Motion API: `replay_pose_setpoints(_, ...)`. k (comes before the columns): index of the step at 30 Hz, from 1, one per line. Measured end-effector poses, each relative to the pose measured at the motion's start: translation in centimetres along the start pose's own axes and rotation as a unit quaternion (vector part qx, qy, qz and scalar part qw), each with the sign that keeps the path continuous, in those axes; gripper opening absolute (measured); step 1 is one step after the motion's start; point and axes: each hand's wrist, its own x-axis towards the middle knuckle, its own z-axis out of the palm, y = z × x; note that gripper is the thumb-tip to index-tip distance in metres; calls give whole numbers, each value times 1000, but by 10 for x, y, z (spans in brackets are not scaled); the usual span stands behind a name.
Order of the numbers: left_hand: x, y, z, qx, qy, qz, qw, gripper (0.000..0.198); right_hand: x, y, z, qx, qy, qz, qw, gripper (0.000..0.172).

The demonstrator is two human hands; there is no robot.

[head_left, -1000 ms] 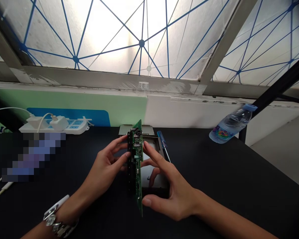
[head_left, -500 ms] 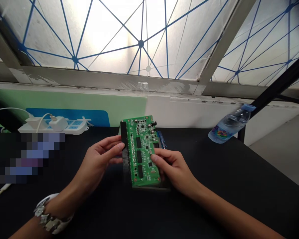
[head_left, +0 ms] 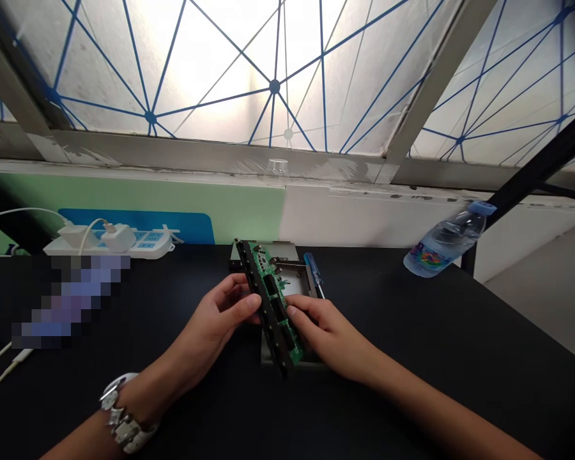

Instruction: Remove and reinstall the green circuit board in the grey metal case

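Note:
A green circuit board (head_left: 274, 297) is held up between my two hands, tilted steeply so its long black edge strip faces me. My left hand (head_left: 232, 306) grips the black strip side, thumb in front and fingers behind. At the opposite edge, my right hand (head_left: 323, 329) pinches the board with thumb and forefinger. Below and behind the board lies a grey metal tray-like casing (head_left: 287, 249), partly covered by board and hands. Beside its right edge rests a blue screwdriver-like or pen-like tool (head_left: 313, 268); its exact kind is unclear.
A plastic water bottle (head_left: 448, 239) leans at the right by a black bar. At the back left sits a white power strip (head_left: 153, 244) with plugs and cables. A small clear cup (head_left: 278, 167) stands on the window sill. The table (head_left: 412, 358) is black.
The circuit board has turned from lying nearly face-up to standing steeply on edge, uncovering more of the metal casing. My left hand has moved right; both hands keep their hold.

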Motion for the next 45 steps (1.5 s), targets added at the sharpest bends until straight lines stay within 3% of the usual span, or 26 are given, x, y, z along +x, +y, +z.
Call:
replay_pose_setpoints(4,-4,-6,6,-38,-24,-41,998,52,-4,-3,7,-74,16,-47,996,25)
replay_pose_setpoints(8,-6,-5,8,-55,-33,-54,996,55,-5,-5,10,-77,3,-48,996,28)
replay_pose_setpoints(15,-4,6,6,3,34,-9,999,61,-10,-9,8,-42,27,-54,997,34)
replay_pose_setpoints(21,-3,-1,6,-1,92,6,996,74,-12,-8,11,-79,26,-81,993,47)
replay_pose_setpoints(23,-3,-1,3,-17,77,14,997,67,-11,-4,11,-113,53,-103,987,38)
replay_pose_setpoints(25,-2,3,-1,-60,46,16,997,58,-10,1,9,-152,83,-145,974,39)
replay_pose_setpoints(27,-2,9,-5,-115,33,3,993,62,-8,5,5,-172,104,-181,963,41)
replay_pose_setpoints(30,-2,16,-7,-159,70,-13,985,61,-5,8,-2,-169,132,-201,956,32)
replay_pose_setpoints(35,-2,14,0,-174,114,-27,978,41,-1,6,-10,-107,204,-161,960,15)
replay_pose_setpoints(39,-2,10,4,-192,148,-51,969,32,-1,5,-12,-66,239,-167,954,15)
replay_pose_setpoints(45,1,7,5,-217,186,-66,956,23,-1,6,-12,-63,244,-182,950,16)
